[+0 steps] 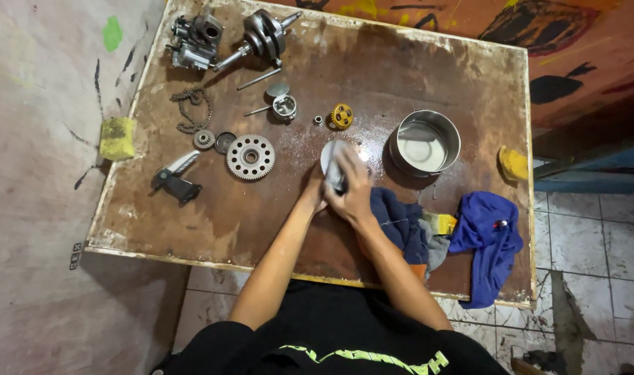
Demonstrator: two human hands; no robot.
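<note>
Over the middle of a worn brown wooden table (213,215), both my hands hold a round silver metal part (329,154). My left hand (315,193) grips it from below and the left. My right hand (349,189) covers its right side with a grey cloth (336,177) pressed against it. Much of the part is hidden by my fingers. A dark blue rag (397,222) lies on the table just right of my right wrist.
A steel bowl (428,142) stands right of my hands. Left lie a large toothed gear (250,157), small gears, a chain (190,107), a piston (284,105), a brass gear (341,116), a crankshaft (261,36) and an engine piece (194,40). Yellow sponges sit at both table edges; a blue cloth (487,236) lies near the right corner.
</note>
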